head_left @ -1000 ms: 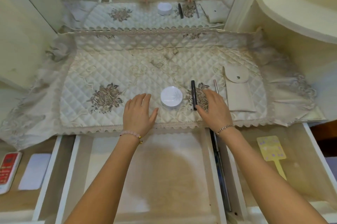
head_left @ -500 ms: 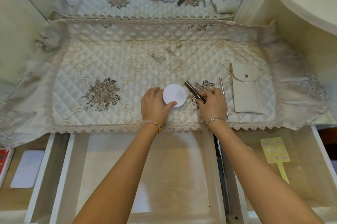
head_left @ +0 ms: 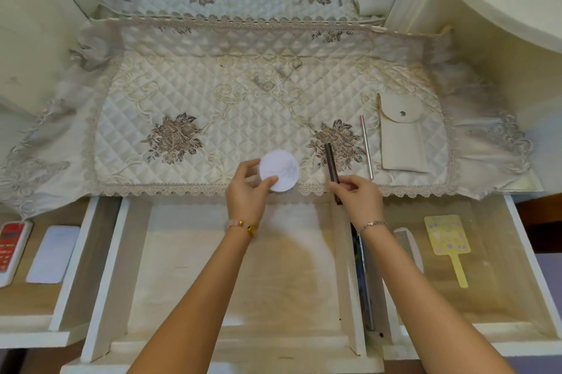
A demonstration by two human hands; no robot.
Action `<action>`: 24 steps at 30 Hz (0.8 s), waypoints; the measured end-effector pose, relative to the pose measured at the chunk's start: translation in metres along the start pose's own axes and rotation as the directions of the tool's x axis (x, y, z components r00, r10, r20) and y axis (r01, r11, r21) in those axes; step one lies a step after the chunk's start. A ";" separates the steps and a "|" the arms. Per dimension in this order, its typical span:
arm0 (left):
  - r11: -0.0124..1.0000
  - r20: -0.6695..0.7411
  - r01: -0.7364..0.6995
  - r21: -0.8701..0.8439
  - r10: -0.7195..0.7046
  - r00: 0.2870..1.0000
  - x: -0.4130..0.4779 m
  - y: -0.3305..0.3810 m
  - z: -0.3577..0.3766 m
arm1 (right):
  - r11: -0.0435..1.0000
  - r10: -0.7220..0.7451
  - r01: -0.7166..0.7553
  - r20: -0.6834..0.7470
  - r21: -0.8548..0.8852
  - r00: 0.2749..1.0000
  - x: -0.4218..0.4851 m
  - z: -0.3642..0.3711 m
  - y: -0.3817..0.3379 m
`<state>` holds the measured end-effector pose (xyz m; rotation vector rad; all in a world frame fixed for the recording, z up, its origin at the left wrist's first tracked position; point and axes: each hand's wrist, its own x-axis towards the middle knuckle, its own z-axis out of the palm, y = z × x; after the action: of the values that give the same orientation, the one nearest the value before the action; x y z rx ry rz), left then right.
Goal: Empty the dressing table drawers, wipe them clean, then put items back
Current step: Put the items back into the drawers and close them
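left hand (head_left: 246, 191) fingers curled round flat round white plastic jar (head_left: 279, 170) | right hand (head_left: 360, 197) fingertips pinching slim dark-brown pencil (head_left: 331, 163), long axis 12–6 | open middle drawer (head_left: 289, 282) at 6 o'clock of both hands, equally near

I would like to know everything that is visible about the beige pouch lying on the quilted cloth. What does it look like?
The pouch is a flat, long, cream-beige case that looks like smooth faux leather. A rounded flap covers its far end and is closed with one small metal snap. It lies flat on the right part of the quilted cloth, with its long side running away from the person. A thin silver stick lies beside it on the left, apart from it. Only the cloth touches it.
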<state>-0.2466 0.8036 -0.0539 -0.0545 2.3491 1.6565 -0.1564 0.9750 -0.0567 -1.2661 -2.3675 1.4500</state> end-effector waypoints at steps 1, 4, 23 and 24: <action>1.000 0.000 0.020 -0.023 -0.020 1.000 -0.010 -0.006 -0.007 | 0.998 0.033 -0.035 0.027 0.054 0.999 -0.009 0.001 0.006; 0.994 0.009 0.091 -0.062 -0.091 0.996 -0.039 -0.030 -0.023 | 0.987 0.099 -0.111 0.102 0.118 0.990 -0.037 0.008 0.026; 0.901 0.142 0.396 0.175 -0.421 0.896 -0.087 -0.152 -0.011 | 0.902 0.328 -0.234 0.223 -0.364 0.918 -0.087 0.081 0.112; 0.902 0.136 0.391 0.186 -0.417 0.898 -0.088 -0.152 -0.009 | 0.900 0.330 -0.236 0.217 -0.367 0.919 -0.086 0.082 0.111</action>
<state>-0.1361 0.7317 -0.1702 -0.3340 2.1431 1.2254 -0.0716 0.8815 -0.1595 -1.6522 -2.8058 1.4174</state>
